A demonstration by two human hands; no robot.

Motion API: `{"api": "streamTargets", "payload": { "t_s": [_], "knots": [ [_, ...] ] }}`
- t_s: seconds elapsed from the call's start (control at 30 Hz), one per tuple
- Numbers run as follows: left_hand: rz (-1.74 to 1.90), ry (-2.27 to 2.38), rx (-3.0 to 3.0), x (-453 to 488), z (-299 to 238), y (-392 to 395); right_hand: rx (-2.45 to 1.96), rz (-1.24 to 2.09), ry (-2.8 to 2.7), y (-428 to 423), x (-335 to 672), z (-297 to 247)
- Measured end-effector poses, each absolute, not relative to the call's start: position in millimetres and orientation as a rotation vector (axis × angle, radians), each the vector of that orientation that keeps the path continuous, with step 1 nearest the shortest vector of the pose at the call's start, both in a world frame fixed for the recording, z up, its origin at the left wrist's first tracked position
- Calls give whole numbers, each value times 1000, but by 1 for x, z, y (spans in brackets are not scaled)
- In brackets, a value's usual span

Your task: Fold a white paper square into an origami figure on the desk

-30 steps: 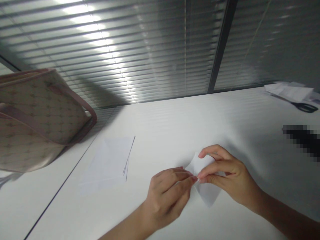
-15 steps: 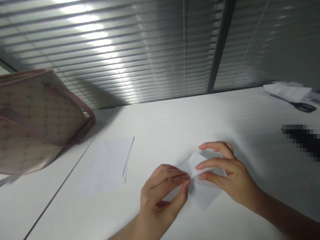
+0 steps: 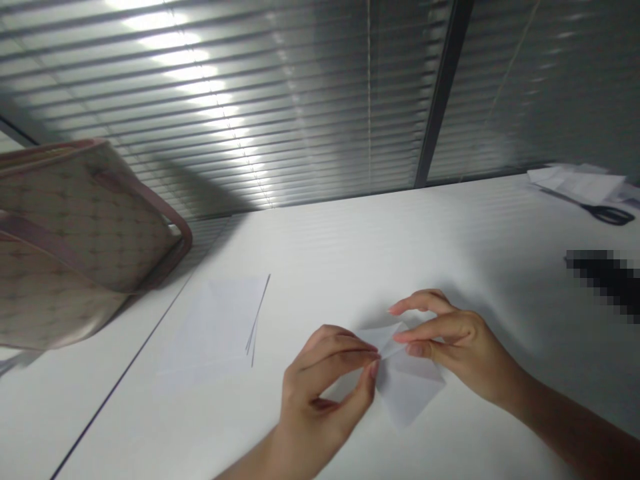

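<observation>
Two fingers + thumb of each hand on folded white paper (image 3: 407, 393), which sits on white table (image 3: 350, 240) just ahead of the person. L hand (image 3: 325, 393) pinches flap tip, R hand (image 3: 463, 350) grips opposite edge, top finger raised. Step looks like mid-fold; flap not yet flat, needs steady pinch + crease. Loose paper sheets (image 3: 213, 327) nearby, tote bag (image 3: 75, 240) beyond, scissors (image 3: 607, 215) far right.

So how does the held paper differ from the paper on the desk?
The folded paper has angled flaps, while the sheets on the desk lie flat in a fanned stack. The left hand and right hand pinch it; neither touches the sheets. Both are white.
</observation>
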State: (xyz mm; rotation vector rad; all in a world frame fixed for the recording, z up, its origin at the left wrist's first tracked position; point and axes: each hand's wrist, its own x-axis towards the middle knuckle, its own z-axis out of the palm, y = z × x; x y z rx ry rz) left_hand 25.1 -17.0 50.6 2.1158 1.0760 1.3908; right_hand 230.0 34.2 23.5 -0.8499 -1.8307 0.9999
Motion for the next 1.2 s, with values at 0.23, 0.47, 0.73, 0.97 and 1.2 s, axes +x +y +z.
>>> {"api": "streamTargets", "payload": {
  "t_s": [0.23, 0.47, 0.73, 0.97, 1.2],
  "knots": [
    [1193, 887, 1993, 18, 48, -14, -828, 1356, -1569, 36, 227, 22],
    [1167, 819, 2126, 19, 45, -12, -986, 1314, -1620, 29, 225, 28],
    [1223, 872, 2248, 15, 49, -12, -873, 1137, -1812, 27, 231, 30],
    [1305, 1074, 2118, 12, 44, -11, -713, 975, -2115, 25, 245, 31],
    [1331, 1149, 2047, 16, 45, -11, -810, 768, -1955, 23, 231, 23]
  ]
}}
